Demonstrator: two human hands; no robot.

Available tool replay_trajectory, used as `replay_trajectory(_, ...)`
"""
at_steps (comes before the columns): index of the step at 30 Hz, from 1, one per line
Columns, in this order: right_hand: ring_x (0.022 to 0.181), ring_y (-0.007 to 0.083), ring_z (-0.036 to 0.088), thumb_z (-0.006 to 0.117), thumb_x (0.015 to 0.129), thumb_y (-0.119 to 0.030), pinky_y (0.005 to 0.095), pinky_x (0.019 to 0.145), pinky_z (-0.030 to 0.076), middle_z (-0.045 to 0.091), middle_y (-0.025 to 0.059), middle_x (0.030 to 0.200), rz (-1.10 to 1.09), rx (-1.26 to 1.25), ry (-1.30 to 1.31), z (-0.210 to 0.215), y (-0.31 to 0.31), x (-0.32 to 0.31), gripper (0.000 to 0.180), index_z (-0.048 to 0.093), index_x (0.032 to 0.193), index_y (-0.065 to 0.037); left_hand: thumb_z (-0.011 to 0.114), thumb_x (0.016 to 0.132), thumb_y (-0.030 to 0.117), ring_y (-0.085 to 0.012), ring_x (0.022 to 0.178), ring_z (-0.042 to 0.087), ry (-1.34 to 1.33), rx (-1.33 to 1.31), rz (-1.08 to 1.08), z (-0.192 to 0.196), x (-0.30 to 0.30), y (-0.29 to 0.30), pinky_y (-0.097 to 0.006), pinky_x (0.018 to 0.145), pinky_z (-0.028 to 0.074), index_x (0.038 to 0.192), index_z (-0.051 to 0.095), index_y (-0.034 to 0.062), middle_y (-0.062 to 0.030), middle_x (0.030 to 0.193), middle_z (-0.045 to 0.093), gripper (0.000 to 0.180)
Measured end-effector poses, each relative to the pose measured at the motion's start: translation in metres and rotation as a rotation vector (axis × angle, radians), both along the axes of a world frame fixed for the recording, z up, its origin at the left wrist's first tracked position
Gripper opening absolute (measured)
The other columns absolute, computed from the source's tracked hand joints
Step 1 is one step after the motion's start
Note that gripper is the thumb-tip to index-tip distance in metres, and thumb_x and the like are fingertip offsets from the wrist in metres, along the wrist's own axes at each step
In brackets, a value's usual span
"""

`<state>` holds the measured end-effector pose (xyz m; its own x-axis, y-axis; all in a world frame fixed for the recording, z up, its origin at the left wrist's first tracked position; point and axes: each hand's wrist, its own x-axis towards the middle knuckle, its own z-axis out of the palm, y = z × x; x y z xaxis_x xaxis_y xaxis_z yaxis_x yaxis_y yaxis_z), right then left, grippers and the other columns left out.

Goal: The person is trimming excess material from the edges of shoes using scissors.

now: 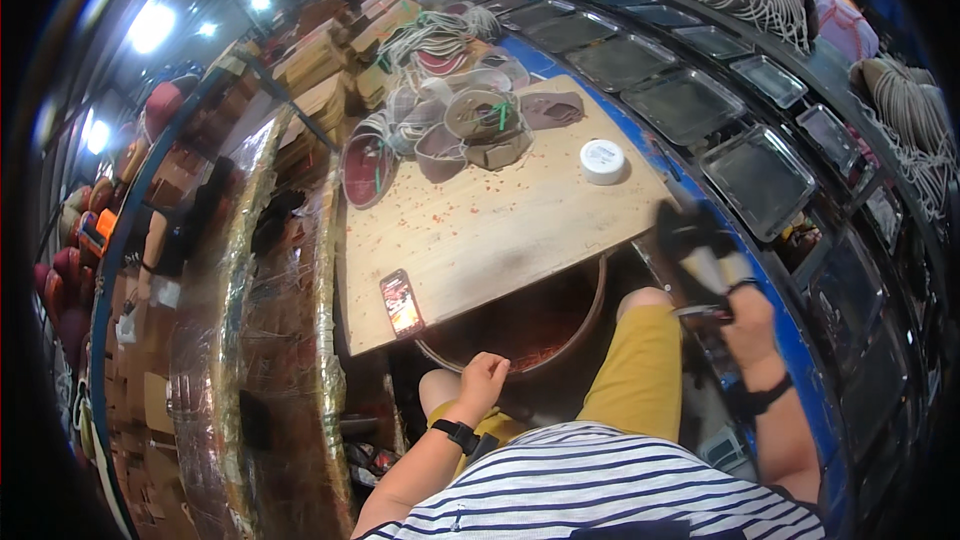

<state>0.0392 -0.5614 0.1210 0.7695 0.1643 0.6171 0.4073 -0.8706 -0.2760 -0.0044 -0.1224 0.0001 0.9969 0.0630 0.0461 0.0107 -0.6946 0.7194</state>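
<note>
Fingers of the left hand (484,377) are curled shut into a loose fist that holds nothing visible, resting just above the near rim of the large round brown basin (520,325) of reddish material that sits low under the counter's edge, between the person's knees in yellow shorts (635,370). The right hand (748,325) is lowered beside the right knee, its fingers closed around a dark-handled tool (700,240) whose blurred upper end points toward the pale wooden counter (500,220); what kind of tool it is cannot be made out.

To work the basin well, it seems wise to keep the left fist steady on the rim so the vessel does not shift, and to bring the tool in low, since the board overhangs much of the opening.

A smartphone with a lit red screen (402,302) lies at the counter's near left corner, close to the edge and easy to knock off. Farther back stand a white round lidded tub (602,160) and a cluster of round woven rings and trays (470,125), with red flecks scattered over the board. Dark rectangular metal trays (760,180) line the blue-edged bench to the right, crowding the right elbow.
</note>
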Motion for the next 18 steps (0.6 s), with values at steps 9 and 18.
replay_trajectory(9, 0.077, 0.0322, 0.059, 0.072, 0.068, -0.011, 0.0428, 0.066, 0.048, 0.058, 0.0117, 0.079, 0.6, 0.086, 0.347, -0.04, 0.223, 0.023, 0.022, 0.057, 0.084, -0.007, 0.063, 0.089, 0.016, -0.0133, 0.071, 0.054, -0.084, -0.577, 0.067, 0.011, -0.013, 0.0, -0.029, 0.066, 0.046, 0.095, 0.06, 0.0002, -0.0023, 0.077, 0.058, 0.017)
replay_trajectory(18, 0.077, 0.0306, 0.063, 0.069, 0.07, -0.01, 0.0408, 0.064, 0.05, 0.062, 0.0122, 0.08, 0.733, 0.202, 0.552, -0.052, 0.221, -0.014, 0.023, 0.058, 0.089, -0.005, 0.062, 0.086, 0.024, -0.0358, 0.075, 0.062, 0.003, 0.017, 0.117, 0.028, 0.013, 0.028, -0.042, 0.068, 0.049, 0.082, 0.068, 0.0017, -0.0199, 0.077, 0.063, 0.024)
